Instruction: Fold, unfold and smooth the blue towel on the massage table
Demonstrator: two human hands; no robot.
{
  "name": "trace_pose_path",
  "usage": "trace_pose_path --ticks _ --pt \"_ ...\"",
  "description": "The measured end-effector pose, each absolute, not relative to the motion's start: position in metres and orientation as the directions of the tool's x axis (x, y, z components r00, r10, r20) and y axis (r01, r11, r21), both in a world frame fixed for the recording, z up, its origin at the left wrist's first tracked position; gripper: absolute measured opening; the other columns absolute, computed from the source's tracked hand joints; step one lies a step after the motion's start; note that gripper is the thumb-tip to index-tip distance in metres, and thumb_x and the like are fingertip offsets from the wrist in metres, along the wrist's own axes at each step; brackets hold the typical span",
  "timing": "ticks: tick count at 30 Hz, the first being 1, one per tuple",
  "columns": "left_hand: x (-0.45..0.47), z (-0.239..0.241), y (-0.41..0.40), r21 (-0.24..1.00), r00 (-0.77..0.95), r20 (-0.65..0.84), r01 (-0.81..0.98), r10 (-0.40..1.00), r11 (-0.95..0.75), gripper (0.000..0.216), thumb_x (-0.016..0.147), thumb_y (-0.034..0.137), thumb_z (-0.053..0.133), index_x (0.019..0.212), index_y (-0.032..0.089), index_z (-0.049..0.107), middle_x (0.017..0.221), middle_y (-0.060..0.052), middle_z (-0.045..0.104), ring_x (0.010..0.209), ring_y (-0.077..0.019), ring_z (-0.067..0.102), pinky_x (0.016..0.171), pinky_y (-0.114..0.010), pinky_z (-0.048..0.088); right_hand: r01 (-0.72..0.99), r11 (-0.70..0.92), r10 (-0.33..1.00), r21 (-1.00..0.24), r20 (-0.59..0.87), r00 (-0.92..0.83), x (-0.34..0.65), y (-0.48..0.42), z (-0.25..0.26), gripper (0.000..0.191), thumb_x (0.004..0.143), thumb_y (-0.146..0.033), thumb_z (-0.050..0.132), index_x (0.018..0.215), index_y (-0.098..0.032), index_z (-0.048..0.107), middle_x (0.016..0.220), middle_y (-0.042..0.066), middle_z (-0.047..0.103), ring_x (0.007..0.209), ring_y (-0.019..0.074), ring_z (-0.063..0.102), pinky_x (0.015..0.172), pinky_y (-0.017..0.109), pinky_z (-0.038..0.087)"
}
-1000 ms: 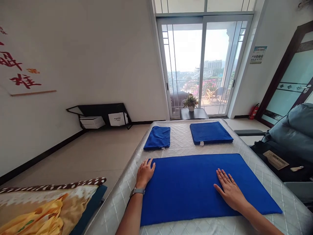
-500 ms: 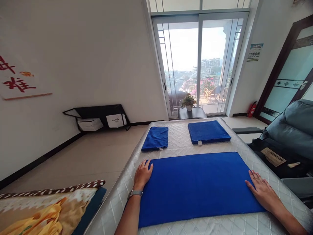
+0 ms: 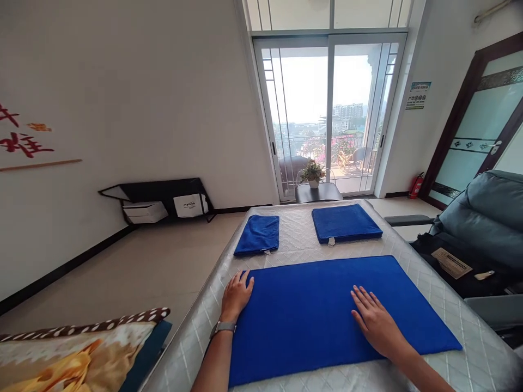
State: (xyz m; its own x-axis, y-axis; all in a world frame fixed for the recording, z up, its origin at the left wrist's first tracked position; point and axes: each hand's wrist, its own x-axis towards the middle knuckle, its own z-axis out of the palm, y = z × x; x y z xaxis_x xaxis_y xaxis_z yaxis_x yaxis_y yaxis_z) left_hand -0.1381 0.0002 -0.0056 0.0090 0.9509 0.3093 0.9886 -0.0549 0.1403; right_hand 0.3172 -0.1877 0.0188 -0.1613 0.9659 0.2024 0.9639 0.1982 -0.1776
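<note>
Strong daylight through the white-framed sliding glass door [image 3: 330, 120]; pale sky [image 3: 304, 81] burnt nearly white, distant pale buildings [image 3: 347, 111] hazy. Plain off-white wall [image 3: 171, 109] alongside dim, greyish. Soft sheen on the white diamond-quilted mattress [image 3: 294, 218]; flat rectangular deep-blue cloth [image 3: 310, 321] evenly lit, weave unreadable. Wide-angle stretch (dark-framed frosted-glass door [image 3: 476, 125] leans noticeably). Lower right corner dark, soft.
</note>
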Motion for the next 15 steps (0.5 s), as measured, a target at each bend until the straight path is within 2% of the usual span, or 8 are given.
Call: trace_pose_path --ticks 3,7,11,15 --pt "-0.139 -0.006 0.001 0.144 0.012 0.319 0.988 0.948 -0.062 0.049 0.101 0.039 0.04 0.138 0.015 0.061 0.143 -0.016 0.06 0.135 -0.0292 0.054 0.114 -0.044 0.04 0.884 0.382 0.922 -0.267 0.165 -0.349 0.256 -0.179 0.042 0.061 0.106 -0.051 0.026 0.157 -0.021 0.039 0.163 0.007 0.034 0.152 0.0248 0.029 0.125 0.048 0.026" --pt "-0.139 -0.006 0.001 0.151 0.013 0.321 0.986 0.947 -0.064 0.049 0.1 0.039 0.041 0.137 0.014 0.062 0.143 -0.016 0.06 0.133 -0.0297 0.055 0.114 -0.044 0.041 0.77 0.538 0.84 -0.344 0.138 -0.525 0.192 -0.165 0.059 0.067 0.105 -0.054 0.028 0.159 -0.015 0.031 0.165 0.011 0.027 0.153 0.0261 0.023 0.126 0.048 0.022" --pt "-0.138 -0.006 0.0 0.147 0.012 0.334 0.987 0.942 -0.065 0.047 0.1 0.039 0.04 0.136 0.017 0.062 0.142 -0.014 0.061 0.131 -0.0278 0.057 0.113 -0.043 0.042 0.702 0.603 0.793 -0.379 0.187 -0.58 0.135 -0.141 0.057 0.068 0.104 -0.052 0.032 0.16 -0.013 0.029 0.165 0.013 0.025 0.154 0.0272 0.021 0.126 0.049 0.021" --pt "-0.137 -0.005 -0.001 0.114 0.018 0.33 0.992 0.944 -0.059 0.047 0.1 0.038 0.04 0.137 0.017 0.061 0.143 -0.014 0.06 0.134 -0.027 0.055 0.113 -0.042 0.041 0.713 0.566 0.818 -0.413 0.174 -0.549 0.097 -0.111 0.045 0.071 0.103 -0.055 0.031 0.158 -0.009 0.032 0.164 0.016 0.028 0.154 0.0289 0.021 0.125 0.051 0.02"
